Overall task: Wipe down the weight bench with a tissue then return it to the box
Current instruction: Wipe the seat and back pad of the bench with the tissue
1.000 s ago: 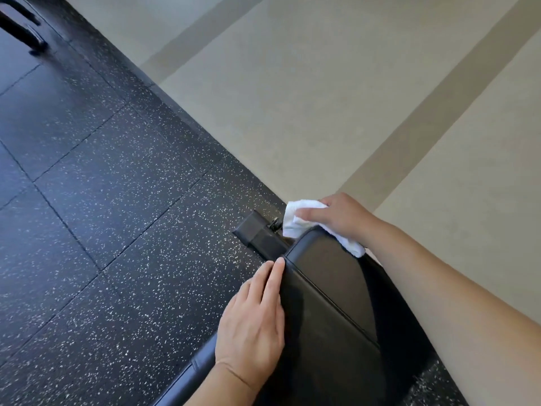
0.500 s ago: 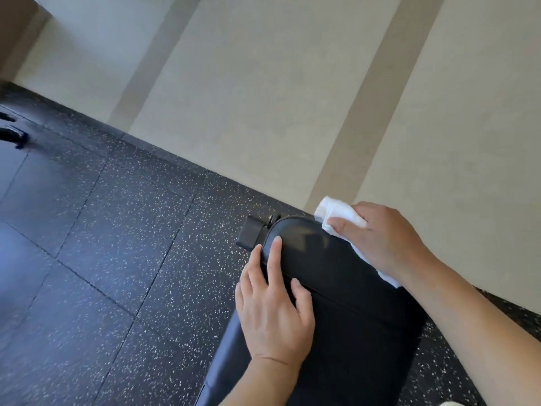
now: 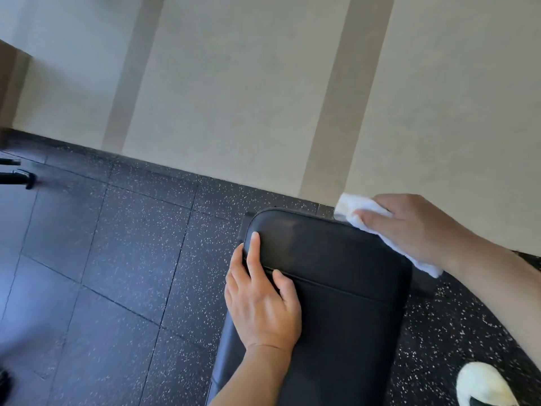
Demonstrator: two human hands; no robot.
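A: What's nearest you?

B: Your left hand, fingers flat and relaxed, rests on the weight bench pad's left edge, steadying it. The vinyl looks smooth and slick, firm underneath.

A: And farther out?

B: Your right hand presses the tissue against the pad's far right corner. It's thin, limp, probably tears easily; keep it bunched under your fingers.

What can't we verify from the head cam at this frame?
- Tissue box: nowhere in the head view.
- Tissue: mostly covered by the right hand.
- Weight bench: near end cut off by the bottom edge; its frame is hidden beneath the pad.
- Left hand: its palm contact on the pad is hidden.
- Dark equipment at the left edge: blurred and cropped.
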